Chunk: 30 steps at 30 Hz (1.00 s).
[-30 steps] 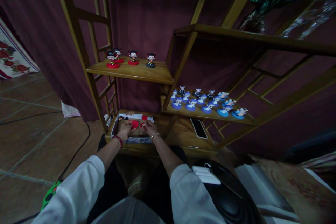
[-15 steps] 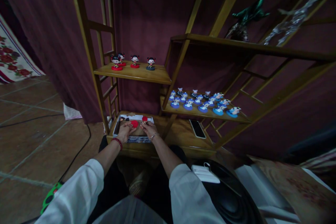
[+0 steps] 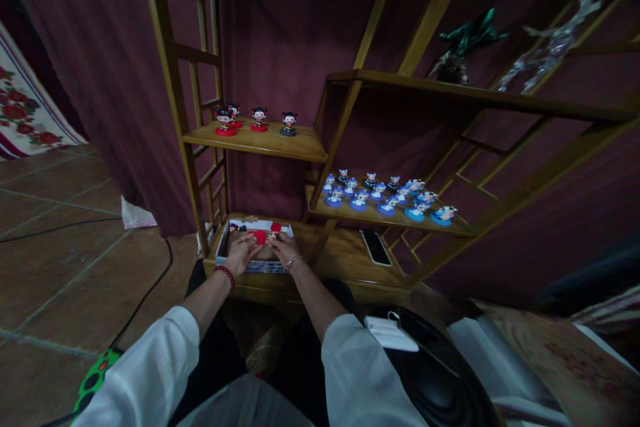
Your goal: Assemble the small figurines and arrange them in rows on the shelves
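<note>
"Listing from the hands out: what comes first?"

"Left hand (image 3: 241, 253), fingers spread, just beside a red disc (image 3: 259, 237) lying between both hands, nearer the left. Right hand (image 3: 284, 248) pinches a small dark piece (image 3: 273, 237)."

"Around them?"

"A cardboard box (image 3: 255, 267) on a wooden shelf (image 3: 340, 273), holding a second red disc (image 3: 275, 227). Higher up, red-based figurines (image 3: 259, 119) and blue-based figurines (image 3: 359, 203)."
</note>
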Tool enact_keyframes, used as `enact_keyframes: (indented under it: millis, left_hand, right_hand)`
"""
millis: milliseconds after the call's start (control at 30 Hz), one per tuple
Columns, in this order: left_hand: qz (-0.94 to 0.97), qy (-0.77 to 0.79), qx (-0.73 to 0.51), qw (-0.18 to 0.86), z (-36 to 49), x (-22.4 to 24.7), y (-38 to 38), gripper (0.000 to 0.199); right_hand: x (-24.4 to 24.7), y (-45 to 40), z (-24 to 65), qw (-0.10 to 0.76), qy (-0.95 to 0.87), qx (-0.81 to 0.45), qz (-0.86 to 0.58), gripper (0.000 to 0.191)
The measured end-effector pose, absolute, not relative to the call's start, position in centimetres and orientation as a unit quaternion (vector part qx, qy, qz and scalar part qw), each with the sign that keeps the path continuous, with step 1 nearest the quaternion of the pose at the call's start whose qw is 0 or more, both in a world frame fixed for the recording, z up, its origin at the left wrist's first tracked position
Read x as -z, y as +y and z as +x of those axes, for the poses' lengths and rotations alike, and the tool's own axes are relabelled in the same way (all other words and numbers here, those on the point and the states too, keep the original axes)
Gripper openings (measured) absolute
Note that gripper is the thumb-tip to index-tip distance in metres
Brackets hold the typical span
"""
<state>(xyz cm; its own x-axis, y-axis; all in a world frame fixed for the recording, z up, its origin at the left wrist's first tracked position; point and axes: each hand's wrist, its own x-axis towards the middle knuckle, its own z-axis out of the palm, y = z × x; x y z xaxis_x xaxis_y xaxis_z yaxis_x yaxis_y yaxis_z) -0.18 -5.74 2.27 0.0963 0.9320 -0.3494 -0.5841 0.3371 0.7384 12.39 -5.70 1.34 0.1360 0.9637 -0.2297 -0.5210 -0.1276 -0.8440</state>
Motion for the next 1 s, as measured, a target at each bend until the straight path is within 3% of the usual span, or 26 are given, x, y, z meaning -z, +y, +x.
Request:
enact_keyframes:
  millis: [1000]
  left_hand:
    - [0.205, 0.387, -0.5, 0.747, 0.7, -1.0, -5.3, 0.017]
  right_hand:
    - [1.5, -4.7, 13.3, 0.59, -0.304, -0.58, -0.472, 0.031]
